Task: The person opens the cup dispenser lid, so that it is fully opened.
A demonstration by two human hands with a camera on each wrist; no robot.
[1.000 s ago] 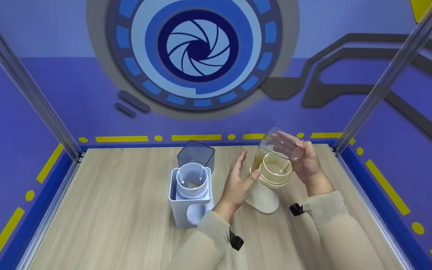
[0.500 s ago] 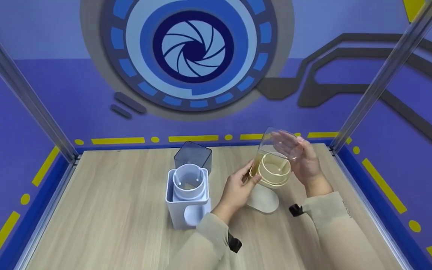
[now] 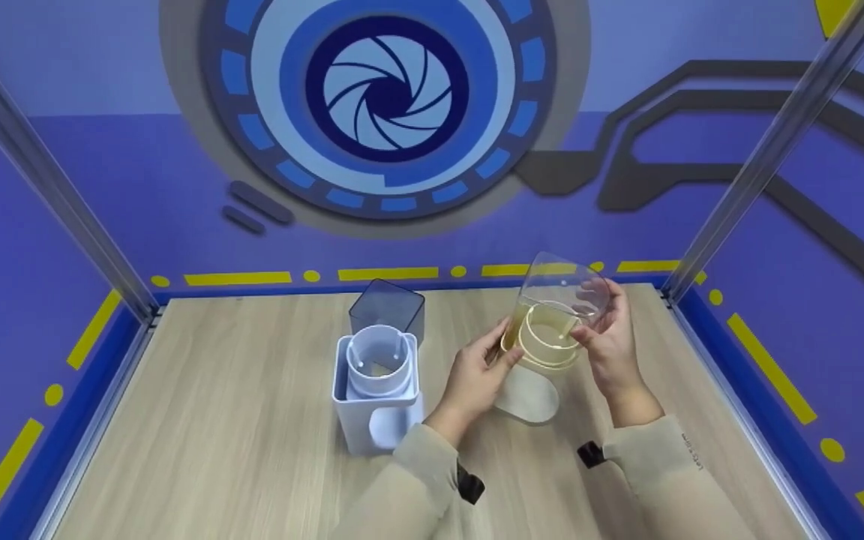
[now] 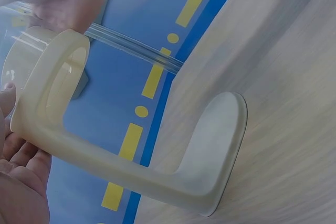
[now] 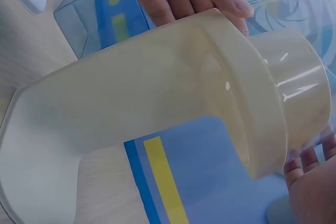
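A cream C-shaped stand (image 5: 121,87) has a flat foot (image 3: 529,401), an upright back and a round ring at its top. A clear cover (image 3: 552,274) sits around the ring and rises above it. My left hand (image 3: 473,379) grips the stand's top from the left, thumb in front and fingers behind, also seen in the left wrist view. My right hand (image 3: 613,356) holds the cover's right side, its thumb on the near face and fingers curled behind. In the right wrist view, the right hand's fingers (image 5: 315,182) are at the cover's lower edge.
Left of the hands stands a pale blue box-shaped holder (image 3: 361,427) with a round cup (image 3: 379,379) in its top. Behind it is a dark see-through square cover (image 3: 387,304). Blue panels and metal posts (image 3: 747,157) enclose the wooden table (image 3: 214,412).
My left hand has closed on the stand's top from a spread pose beside it. My right hand has shifted from a flat palm behind the cover to a grip with the thumb in front.
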